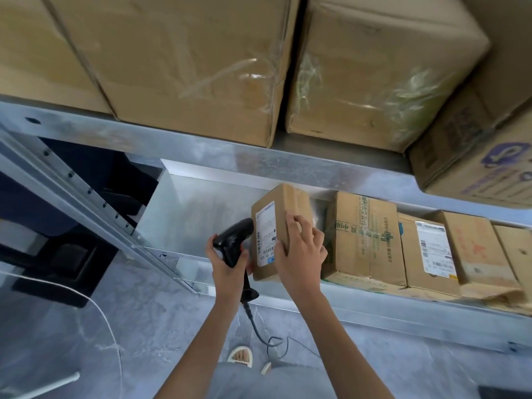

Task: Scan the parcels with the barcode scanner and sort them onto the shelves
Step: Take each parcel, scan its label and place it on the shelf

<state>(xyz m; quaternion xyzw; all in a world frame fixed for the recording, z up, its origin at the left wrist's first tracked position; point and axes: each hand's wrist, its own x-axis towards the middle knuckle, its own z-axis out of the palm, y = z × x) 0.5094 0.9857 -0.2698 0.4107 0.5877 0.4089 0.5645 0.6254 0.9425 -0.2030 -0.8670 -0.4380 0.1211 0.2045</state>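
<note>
A small brown cardboard parcel [283, 208] with a white shipping label stands on end at the front of the lower metal shelf [184, 214]. My right hand [302, 249] grips its right side and top edge. My left hand [227, 263] holds a black barcode scanner [233, 240] whose head points at the label from the left, almost touching it. The scanner's coiled cable [259, 326] hangs down to the floor.
Several other cardboard parcels [362, 240] stand in a row to the right on the same shelf. Large taped cartons [187, 61] fill the upper shelf. A slanted metal upright [86, 197] and dark bins [66, 254] sit at left. Below is grey marbled floor.
</note>
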